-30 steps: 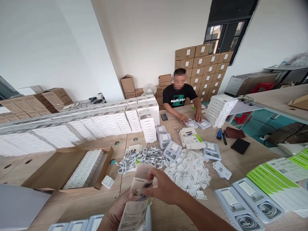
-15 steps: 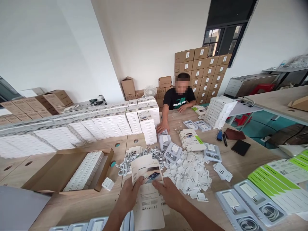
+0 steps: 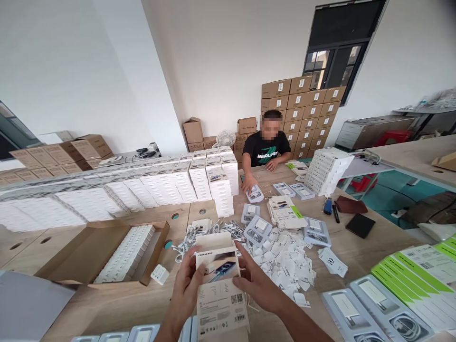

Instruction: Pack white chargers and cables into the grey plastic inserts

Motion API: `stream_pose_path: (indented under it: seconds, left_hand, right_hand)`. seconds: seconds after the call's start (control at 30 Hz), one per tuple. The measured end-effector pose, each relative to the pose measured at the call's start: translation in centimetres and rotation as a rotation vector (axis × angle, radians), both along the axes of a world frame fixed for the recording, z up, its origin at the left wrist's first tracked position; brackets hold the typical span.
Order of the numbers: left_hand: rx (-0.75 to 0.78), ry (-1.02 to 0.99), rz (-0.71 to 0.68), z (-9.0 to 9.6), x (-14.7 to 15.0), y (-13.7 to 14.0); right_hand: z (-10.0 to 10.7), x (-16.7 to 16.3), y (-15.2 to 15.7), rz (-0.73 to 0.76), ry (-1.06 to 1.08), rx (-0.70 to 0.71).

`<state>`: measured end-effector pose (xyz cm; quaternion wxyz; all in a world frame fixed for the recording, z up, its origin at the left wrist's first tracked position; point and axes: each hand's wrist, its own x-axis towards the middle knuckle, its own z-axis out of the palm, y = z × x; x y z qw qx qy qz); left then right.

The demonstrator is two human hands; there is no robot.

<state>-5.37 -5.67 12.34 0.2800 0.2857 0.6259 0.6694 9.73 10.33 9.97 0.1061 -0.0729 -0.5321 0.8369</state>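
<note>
A printed white packaging box (image 3: 221, 299), with a blue phone picture on one panel and small text and codes on another, is held upright in front of me. My left hand (image 3: 187, 289) grips its left edge, thumb on the front. On the opposite edge, my right hand (image 3: 254, 282) presses with its thumb while the fingers reach behind. The box's flap stands up at the top; its inside is hidden. Just beyond lie a heap of white cables (image 3: 226, 229) and a pile of small white pieces (image 3: 285, 266).
Across the table a person (image 3: 267, 147) touches a plastic tray (image 3: 254, 194). Filled trays (image 3: 377, 297) and green-white sleeves (image 3: 409, 270) lie at right. An open carton (image 3: 158, 247) holds white chargers at left; long stacks of white boxes (image 3: 171, 183) stand behind.
The packaging box has turned so its picture panel faces me more fully, and my fingers have spread along its sides. The other person's hand has moved a tray rightward.
</note>
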Motion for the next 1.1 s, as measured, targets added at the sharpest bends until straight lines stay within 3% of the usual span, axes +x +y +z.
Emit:
stream_pose_path:
  seconds: [0.13,0.27,0.4,0.6,0.67,0.73,0.87,0.93,1.0,1.1]
  left_hand:
    - [-0.023,-0.015,0.002,0.5,-0.5,-0.4]
    - [-0.051,-0.025,-0.172,1.9,-0.7,-1.0]
    - [-0.064,-0.043,-0.312,3.4,-0.7,-1.3]
    - [-0.060,-0.167,-0.378,4.4,-0.4,-1.0]
    - [-0.069,-0.170,-0.380,4.4,-0.3,-1.0]
    - [-0.096,-0.123,-0.408,4.2,-0.3,-1.1]
    - [-0.136,0.013,-0.473,3.9,-0.5,-1.3]
    - [-0.137,0.059,-0.468,3.7,-0.6,-1.3]
    - [-0.143,0.087,-0.453,3.6,-0.7,-1.4]
    - [-0.118,0.021,-0.460,3.3,-0.4,-1.4]
  right_hand:
    - [0.9,-0.2,-0.2,-0.066,0.004,0.046]
    - [1.0,-0.9,0.3,-0.295,-0.058,0.196]
    - [1.4,-1.4,1.2,-0.346,-0.102,0.256]
    - [2.1,-1.2,1.3,-0.472,0.018,0.725]
    - [2.2,-1.0,1.3,-0.450,0.046,0.794]
    - [2.3,-0.8,1.4,-0.384,0.016,0.671]
    - [2.6,-1.0,1.2,-0.219,-0.162,0.065]
    - [2.6,-1.2,0.8,-0.176,-0.204,-0.123]
    - [2.5,-1.3,0.5,-0.138,-0.217,-0.117]
    - [2.2,-1.2,0.4,-0.142,-0.223,0.200]
